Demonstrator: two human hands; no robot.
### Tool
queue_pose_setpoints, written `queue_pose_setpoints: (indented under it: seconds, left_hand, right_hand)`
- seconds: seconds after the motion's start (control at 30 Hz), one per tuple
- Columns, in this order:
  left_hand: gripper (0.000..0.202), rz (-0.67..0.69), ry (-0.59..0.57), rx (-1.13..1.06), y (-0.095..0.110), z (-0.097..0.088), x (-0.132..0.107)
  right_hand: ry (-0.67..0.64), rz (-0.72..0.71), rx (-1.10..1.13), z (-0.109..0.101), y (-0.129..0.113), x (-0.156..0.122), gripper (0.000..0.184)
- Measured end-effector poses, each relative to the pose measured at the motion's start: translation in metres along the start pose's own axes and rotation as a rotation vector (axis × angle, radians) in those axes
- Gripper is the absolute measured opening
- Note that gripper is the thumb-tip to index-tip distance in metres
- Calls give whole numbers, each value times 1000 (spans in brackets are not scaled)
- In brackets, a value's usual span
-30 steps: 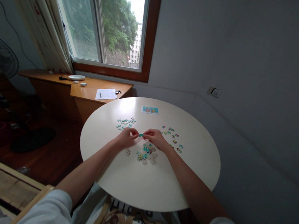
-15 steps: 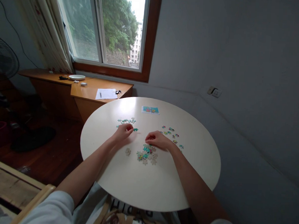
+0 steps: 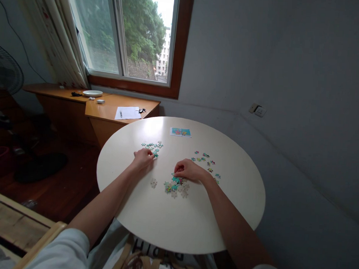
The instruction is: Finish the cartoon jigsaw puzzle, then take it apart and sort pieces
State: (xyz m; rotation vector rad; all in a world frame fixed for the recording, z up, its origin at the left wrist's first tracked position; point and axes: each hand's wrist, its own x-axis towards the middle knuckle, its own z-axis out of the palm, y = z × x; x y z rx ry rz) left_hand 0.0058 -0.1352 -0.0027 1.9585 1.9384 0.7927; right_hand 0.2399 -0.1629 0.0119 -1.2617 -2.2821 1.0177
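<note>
My left hand point(image 3: 143, 158) is closed in a pinch on a teal jigsaw puzzle piece point(image 3: 156, 155), just in front of a group of teal pieces point(image 3: 151, 145) at the table's left. My right hand point(image 3: 188, 168) hovers at the far edge of a mixed pile of puzzle pieces point(image 3: 174, 186), some face up, some showing grey backs. Its fingers are curled together with the tips at the pile; whether a piece is between them is hidden. Several multicoloured pieces point(image 3: 203, 155) lie spread out right of that hand. A few grey-backed pieces point(image 3: 153, 183) sit left of the pile.
Everything lies on a round white table point(image 3: 139, 216). A small picture card point(image 3: 181, 132) rests near its far edge. Beyond stands a wooden desk point(image 3: 108, 106) with paper point(image 3: 127, 113) and a white plate point(image 3: 92, 93). A fan point(image 3: 5, 69) stands at left.
My left hand has moved left with the teal piece, bringing it close to the teal group. My right hand has shifted slightly, its fingertips now down at the pile's far edge.
</note>
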Motion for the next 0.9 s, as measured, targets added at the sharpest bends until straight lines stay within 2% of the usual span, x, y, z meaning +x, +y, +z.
queue_pose_setpoints:
  seconds: [0.17, 0.5, 0.9]
  left_hand:
    - [19, -21, 42, 15, -1, 4, 2]
    - [21, 11, 64, 52, -8, 12, 7]
    - [22, -22, -32, 46, 1, 8, 3]
  right_hand:
    - [13, -30, 2, 2, -4, -1, 12]
    - [141, -78, -23, 10, -10, 1, 7]
    - [152, -35, -75, 10, -15, -1, 3]
